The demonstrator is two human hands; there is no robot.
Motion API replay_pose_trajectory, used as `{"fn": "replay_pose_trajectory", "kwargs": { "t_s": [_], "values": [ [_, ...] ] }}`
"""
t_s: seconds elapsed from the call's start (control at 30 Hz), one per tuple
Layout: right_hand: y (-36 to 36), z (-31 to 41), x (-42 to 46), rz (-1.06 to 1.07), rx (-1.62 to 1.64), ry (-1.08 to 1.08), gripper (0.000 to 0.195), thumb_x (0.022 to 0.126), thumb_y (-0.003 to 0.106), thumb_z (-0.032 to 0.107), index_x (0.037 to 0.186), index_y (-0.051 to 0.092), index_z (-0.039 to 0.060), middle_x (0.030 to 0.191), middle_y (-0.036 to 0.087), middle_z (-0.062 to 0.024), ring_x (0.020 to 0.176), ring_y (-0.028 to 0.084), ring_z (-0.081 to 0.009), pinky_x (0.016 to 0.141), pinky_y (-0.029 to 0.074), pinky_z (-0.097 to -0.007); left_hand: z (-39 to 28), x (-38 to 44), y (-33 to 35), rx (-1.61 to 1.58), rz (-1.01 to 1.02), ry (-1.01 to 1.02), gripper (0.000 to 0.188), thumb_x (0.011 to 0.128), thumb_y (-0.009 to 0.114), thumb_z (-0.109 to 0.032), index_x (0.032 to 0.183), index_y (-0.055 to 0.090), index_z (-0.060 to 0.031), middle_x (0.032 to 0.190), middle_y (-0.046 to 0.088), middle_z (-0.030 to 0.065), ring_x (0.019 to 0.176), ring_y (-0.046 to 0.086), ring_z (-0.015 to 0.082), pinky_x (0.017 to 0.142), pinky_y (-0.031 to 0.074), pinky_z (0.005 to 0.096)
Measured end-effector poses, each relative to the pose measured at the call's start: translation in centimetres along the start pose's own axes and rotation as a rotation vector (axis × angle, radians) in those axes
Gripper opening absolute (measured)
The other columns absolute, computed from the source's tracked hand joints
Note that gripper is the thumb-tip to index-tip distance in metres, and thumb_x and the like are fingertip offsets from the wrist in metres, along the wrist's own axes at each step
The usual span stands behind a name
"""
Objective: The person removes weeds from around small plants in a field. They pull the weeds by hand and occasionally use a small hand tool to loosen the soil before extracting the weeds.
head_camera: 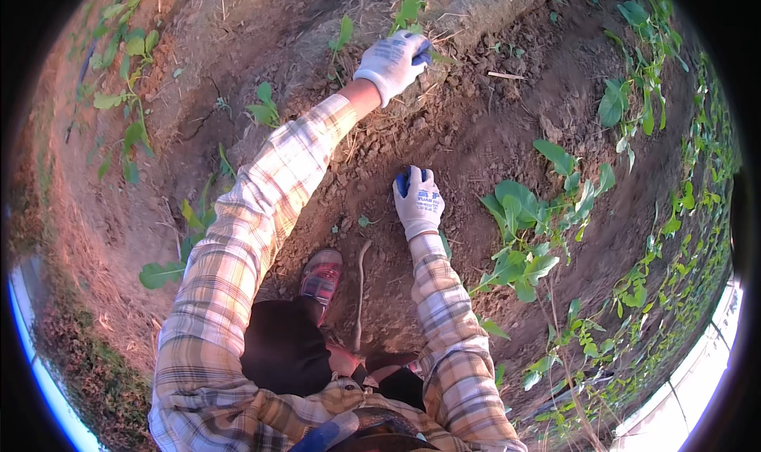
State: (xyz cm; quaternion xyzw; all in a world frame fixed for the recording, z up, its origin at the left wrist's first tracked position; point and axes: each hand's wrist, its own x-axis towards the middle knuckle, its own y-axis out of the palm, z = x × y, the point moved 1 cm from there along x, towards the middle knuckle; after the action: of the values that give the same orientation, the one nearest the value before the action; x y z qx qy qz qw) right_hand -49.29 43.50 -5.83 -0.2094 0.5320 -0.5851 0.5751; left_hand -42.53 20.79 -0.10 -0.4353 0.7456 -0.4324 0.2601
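My left hand (pixel 393 63), in a white knit glove with a blue-coated palm, reaches far forward to the raised soil. Its fingers are curled down, and a small blurred green leaf (pixel 443 58) shows at their tips; whether they pinch it is hidden. Just beyond the glove stands a leafy green plant (pixel 408 7). Closer to my body, my right hand (pixel 419 201) wears a matching glove that bears printing. It is low over the loose brown soil (pixel 362 181), fingers bent under, and I cannot see whether anything is inside them.
A bent wooden stick (pixel 361 297) lies beside my shoe (pixel 321 279). Broad-leaved plants (pixel 517 208) grow to the right, with a denser green row (pixel 684 214) beyond. More plants (pixel 134 95) stand at the left. A pale straw piece (pixel 506 76) lies on the soil ahead.
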Motion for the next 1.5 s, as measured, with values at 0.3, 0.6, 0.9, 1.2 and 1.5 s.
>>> {"fn": "replay_pose_trajectory", "kwargs": {
  "t_s": [0.3, 0.6, 0.9, 1.2, 1.5],
  "values": [
    [-6.9, 3.2, 12.6, -0.391, 0.574, -0.164, 0.033, 0.081, 0.063, 0.019, 0.111, 0.056, 0.0090, 0.107, 0.056, -0.0139, 0.092, 0.059, -0.0287, 0.078, 0.047, -0.0354, 8.1, -0.2, -3.2, -1.310, -0.310, -0.318, 0.009, 0.087, 0.054, -0.004, 0.094, 0.058, -0.0013, 0.086, 0.064, 0.0073, 0.068, 0.065, 0.0190, 0.056, 0.056, 0.0300],
    [-7.5, 9.4, 21.3, -0.217, 0.112, -0.353, 0.048, 0.084, 0.057, 0.025, 0.129, 0.043, 0.0243, 0.114, 0.055, -0.0142, 0.098, 0.059, -0.0308, 0.082, 0.048, -0.0401, 8.8, -1.2, -3.7, -1.405, -0.284, -0.327, 0.016, 0.088, 0.051, -0.002, 0.103, 0.055, 0.0014, 0.094, 0.063, 0.0102, 0.076, 0.066, 0.0267, 0.060, 0.057, 0.0323],
    [-8.2, 10.6, 21.4, -0.046, -0.072, -0.359, 0.046, 0.084, 0.057, 0.024, 0.128, 0.044, 0.0280, 0.112, 0.056, -0.0103, 0.097, 0.059, -0.0295, 0.081, 0.048, -0.0390, 9.5, -1.4, -4.1, -1.444, -0.238, -0.294, 0.019, 0.089, 0.049, -0.004, 0.107, 0.053, 0.0015, 0.096, 0.062, 0.0112, 0.081, 0.066, 0.0264, 0.062, 0.057, 0.0319],
    [-7.8, 10.1, 22.7, -0.102, -0.037, -0.455, 0.032, 0.084, 0.052, 0.012, 0.115, 0.055, 0.0229, 0.117, 0.053, -0.0118, 0.097, 0.059, -0.0296, 0.078, 0.049, -0.0398, 9.1, -1.5, -4.3, -1.421, -0.231, -0.320, 0.018, 0.090, 0.048, -0.006, 0.106, 0.055, -0.0010, 0.097, 0.063, 0.0100, 0.081, 0.066, 0.0264, 0.063, 0.057, 0.0327],
    [-7.7, 10.6, 21.9, -0.237, 0.036, -0.295, 0.028, 0.076, 0.066, 0.025, 0.097, 0.056, 0.0099, 0.114, 0.048, -0.0145, 0.090, 0.060, -0.0310, 0.075, 0.050, -0.0416, 8.9, -1.5, -3.9, -1.457, -0.223, -0.356, 0.015, 0.089, 0.050, -0.006, 0.103, 0.055, -0.0003, 0.095, 0.063, 0.0100, 0.082, 0.066, 0.0282, 0.066, 0.057, 0.0340]
  ]
}}
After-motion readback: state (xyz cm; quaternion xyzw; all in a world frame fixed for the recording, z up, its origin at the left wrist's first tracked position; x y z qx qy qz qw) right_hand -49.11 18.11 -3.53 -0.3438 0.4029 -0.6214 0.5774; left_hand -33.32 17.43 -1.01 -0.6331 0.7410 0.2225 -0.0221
